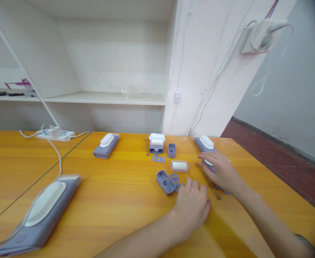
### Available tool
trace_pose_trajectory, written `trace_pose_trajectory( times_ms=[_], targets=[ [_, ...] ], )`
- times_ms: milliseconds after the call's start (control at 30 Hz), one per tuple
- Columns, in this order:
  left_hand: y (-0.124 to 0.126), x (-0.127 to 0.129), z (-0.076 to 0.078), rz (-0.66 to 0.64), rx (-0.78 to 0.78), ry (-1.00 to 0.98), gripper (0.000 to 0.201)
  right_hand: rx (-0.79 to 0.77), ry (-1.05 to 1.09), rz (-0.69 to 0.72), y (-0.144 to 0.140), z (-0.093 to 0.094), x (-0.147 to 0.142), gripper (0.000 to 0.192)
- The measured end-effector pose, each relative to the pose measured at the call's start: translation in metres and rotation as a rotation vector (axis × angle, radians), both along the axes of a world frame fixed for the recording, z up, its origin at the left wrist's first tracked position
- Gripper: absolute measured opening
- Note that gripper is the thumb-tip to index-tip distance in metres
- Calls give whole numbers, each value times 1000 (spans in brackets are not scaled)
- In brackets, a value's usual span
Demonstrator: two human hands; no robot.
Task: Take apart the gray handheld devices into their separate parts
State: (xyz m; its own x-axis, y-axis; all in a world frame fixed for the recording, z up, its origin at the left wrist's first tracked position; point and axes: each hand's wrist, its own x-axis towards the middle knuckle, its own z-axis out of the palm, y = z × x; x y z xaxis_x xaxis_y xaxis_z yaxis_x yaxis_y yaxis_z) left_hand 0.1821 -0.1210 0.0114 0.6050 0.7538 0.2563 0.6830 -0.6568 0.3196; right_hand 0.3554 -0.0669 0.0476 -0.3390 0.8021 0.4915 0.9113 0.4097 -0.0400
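1. Left hand (192, 200) curls beside the purple oblong cup (167, 187); cannot tell its grip.
2. Right hand (219, 171), loosely spread, is by the brown strip (213, 188).
3. Seemingly arranging parts; lifting the strip calls for a pinch.

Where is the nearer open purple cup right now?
In the head view, the nearer open purple cup lies on the wooden table, left of the left hand, right beside the flat purple pieces.

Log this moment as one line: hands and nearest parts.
left hand: curled, beside flat purple piece | right hand: at purple-white device, contact unclear | near left hand: open purple cup | beyond: white cylinder
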Motion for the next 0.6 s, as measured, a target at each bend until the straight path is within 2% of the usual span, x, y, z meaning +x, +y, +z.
trace_pose_trajectory(
  times_ms=[67, 133, 233, 300, 433, 533, 600],
  targets=[
    [-4, -19, 3, -1, 133, 78, 16, -72, -36, 64, 5, -4, -26, 33],
    [-4, -38, 5, 40, 198, 118, 13, -145, -65, 98, 12, -13, -47, 44],
    [4, -61, 6, 186, 193, 105, 22, -261, -93, 111, 21, -26, -66, 48],
    [11, -72, 5, 283, 154, 87, 32, -273, -83, 108, 21, -29, -67, 44],
    [25, -87, 6, 332, 78, 90, 30, -169, -27, 87, 9, -15, -39, 40],
    [32, -90, 7, 321, 33, 51, 36, -95, -39, 16, -5, -4, 2, 34],
    [35, -90, 8, 337, 5, 11, 43, -63, -76, -46, -14, -4, 31, 30]
  ],
)
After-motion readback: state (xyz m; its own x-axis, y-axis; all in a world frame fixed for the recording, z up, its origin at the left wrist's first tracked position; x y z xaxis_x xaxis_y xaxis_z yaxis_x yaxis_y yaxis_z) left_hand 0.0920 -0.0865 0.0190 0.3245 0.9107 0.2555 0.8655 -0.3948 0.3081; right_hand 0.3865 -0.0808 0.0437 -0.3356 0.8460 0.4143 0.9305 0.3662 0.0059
